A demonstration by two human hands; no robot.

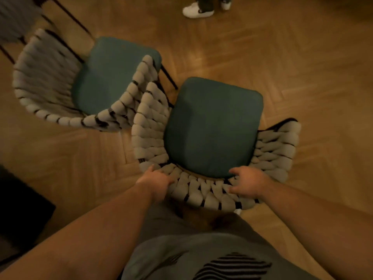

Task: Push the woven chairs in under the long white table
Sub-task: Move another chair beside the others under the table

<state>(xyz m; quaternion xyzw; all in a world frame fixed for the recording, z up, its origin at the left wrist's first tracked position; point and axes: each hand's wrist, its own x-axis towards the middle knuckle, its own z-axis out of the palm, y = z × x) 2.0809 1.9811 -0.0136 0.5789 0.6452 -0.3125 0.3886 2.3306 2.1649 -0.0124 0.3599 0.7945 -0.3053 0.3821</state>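
The wooden floor (302, 57) fills the view, and no tabletop shows anywhere in it. Two woven chairs stand on the floor close together, their wrapped arms touching or nearly so. The second chair (113, 77) is up to the left. The near chair (212, 128) is straight ahead, its back toward the person. The left grip (155, 182) and right grip (248, 182) are both clamped on the top rim of that back, fingers curled over the weave. Someone's white shoes (196, 11) stand well apart at the top edge. This looks like the start of moving the near chair. The next move probably calls for steering it toward the unseen table without snagging its neighbour's arm.
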